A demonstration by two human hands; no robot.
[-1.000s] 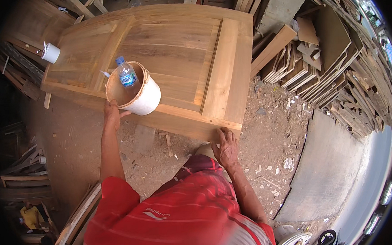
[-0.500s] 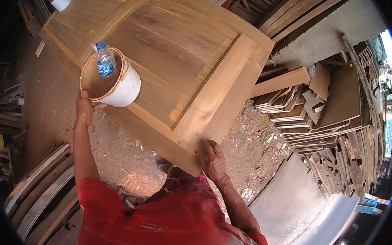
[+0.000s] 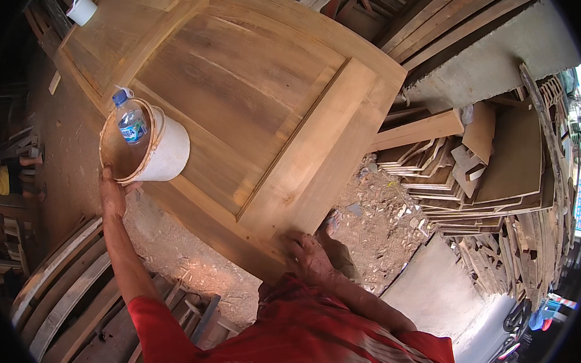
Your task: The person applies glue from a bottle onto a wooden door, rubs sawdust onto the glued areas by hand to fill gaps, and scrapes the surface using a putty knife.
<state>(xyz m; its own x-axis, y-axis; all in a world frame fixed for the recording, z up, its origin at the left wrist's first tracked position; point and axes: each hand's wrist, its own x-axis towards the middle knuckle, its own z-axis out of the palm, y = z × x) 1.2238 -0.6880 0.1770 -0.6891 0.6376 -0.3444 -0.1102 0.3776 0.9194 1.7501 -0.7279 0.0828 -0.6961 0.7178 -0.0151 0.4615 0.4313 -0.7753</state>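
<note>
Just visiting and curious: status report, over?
Left hand: holding white bucket by rim, bottle inside. Right hand: on near corner of wooden panel. White tub at its far end.

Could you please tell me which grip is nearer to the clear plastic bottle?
Left. The left grip is at the rim of the white bucket holding the bottle; the right grip is farther off, at the near corner of the wooden panel.

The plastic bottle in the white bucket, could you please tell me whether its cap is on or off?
On: the blue cap covers the neck of the plastic bottle in the white bucket; how tightly, I cannot tell.
</note>
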